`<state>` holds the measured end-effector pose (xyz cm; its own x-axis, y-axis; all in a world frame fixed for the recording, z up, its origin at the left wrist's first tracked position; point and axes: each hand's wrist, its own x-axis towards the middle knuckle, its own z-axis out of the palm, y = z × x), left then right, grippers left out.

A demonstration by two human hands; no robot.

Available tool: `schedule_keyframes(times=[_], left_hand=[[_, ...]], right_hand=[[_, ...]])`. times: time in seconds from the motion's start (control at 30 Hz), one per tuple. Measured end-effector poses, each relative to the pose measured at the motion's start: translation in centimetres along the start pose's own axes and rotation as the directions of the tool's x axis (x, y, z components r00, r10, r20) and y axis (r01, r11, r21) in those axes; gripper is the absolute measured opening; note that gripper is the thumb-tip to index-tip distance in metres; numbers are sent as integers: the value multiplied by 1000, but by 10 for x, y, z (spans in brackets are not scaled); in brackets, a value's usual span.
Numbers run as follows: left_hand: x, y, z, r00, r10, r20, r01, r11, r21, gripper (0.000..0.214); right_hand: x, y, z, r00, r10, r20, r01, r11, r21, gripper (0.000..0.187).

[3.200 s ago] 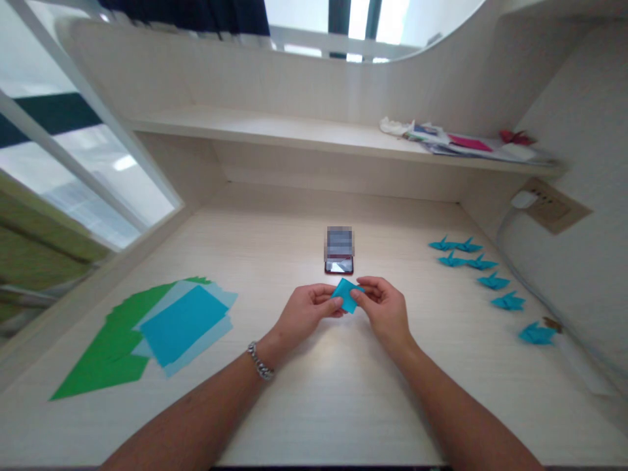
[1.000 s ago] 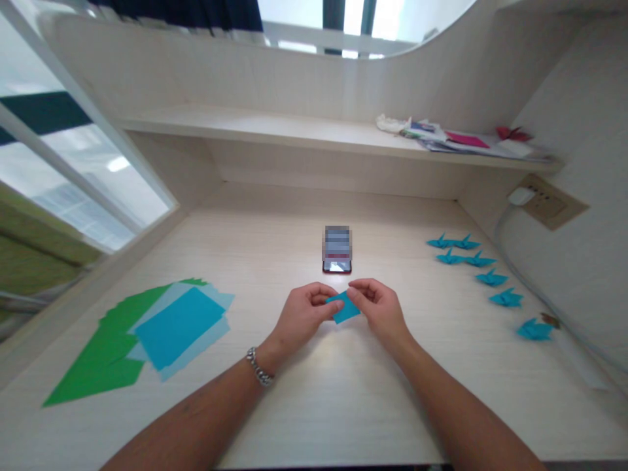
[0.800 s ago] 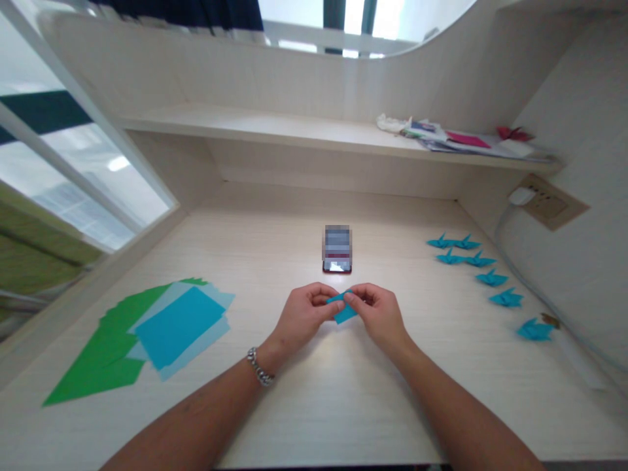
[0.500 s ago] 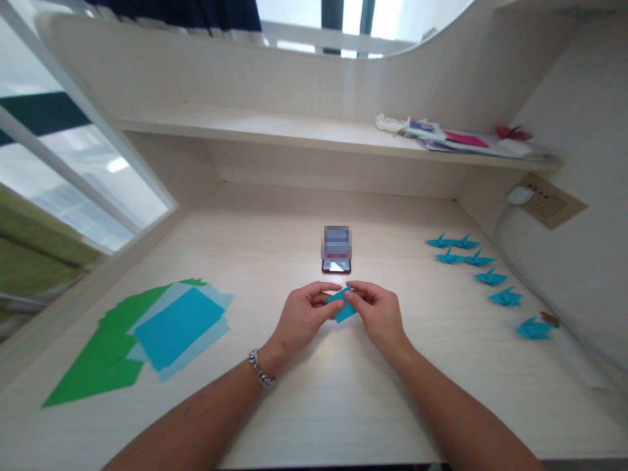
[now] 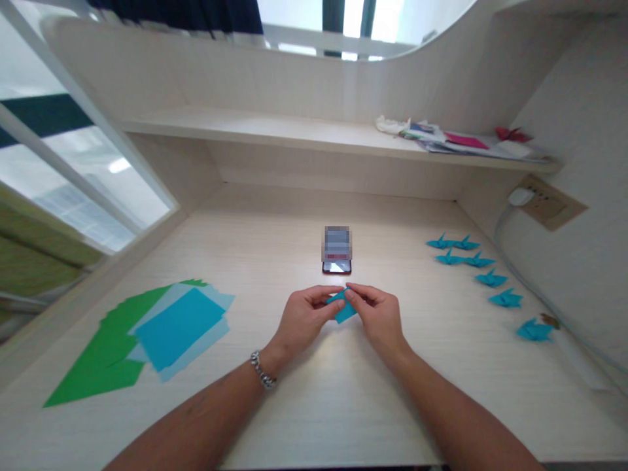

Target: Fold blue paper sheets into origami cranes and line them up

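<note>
A small folded piece of blue paper is held just above the desk at its middle. My left hand pinches its left side, thumb and fingers closed on it; a metal bracelet sits on that wrist. My right hand pinches the paper's upper right part, fingertips pressed together over it. Much of the paper is hidden by my fingers. A phone lies flat just beyond my hands.
A fanned stack of green and blue paper sheets lies at the left. Several folded blue paper cranes stand in a line at the right. A shelf at the back carries papers. A cable runs from a wall socket.
The blue paper has been folded smaller and turned flatter between my fingers. My right fingertips have moved left over it, closer to my left hand. Both hands stay in the same spot.
</note>
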<state>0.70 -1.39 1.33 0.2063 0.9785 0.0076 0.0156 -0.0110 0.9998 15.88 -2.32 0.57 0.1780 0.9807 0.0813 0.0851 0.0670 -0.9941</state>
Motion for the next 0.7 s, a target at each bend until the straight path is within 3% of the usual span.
schedule_keyframes(times=[0.37, 0.7], left_hand=[[0, -1, 0, 1000, 2, 13, -2, 1000, -17, 30], [2, -2, -1, 990, -118, 80, 132, 974, -185, 34]], right_hand=[[1, 0, 0, 1000, 1, -1, -1, 1000, 12, 21], [3, -1, -1, 999, -4, -47, 5, 1000, 19, 20]])
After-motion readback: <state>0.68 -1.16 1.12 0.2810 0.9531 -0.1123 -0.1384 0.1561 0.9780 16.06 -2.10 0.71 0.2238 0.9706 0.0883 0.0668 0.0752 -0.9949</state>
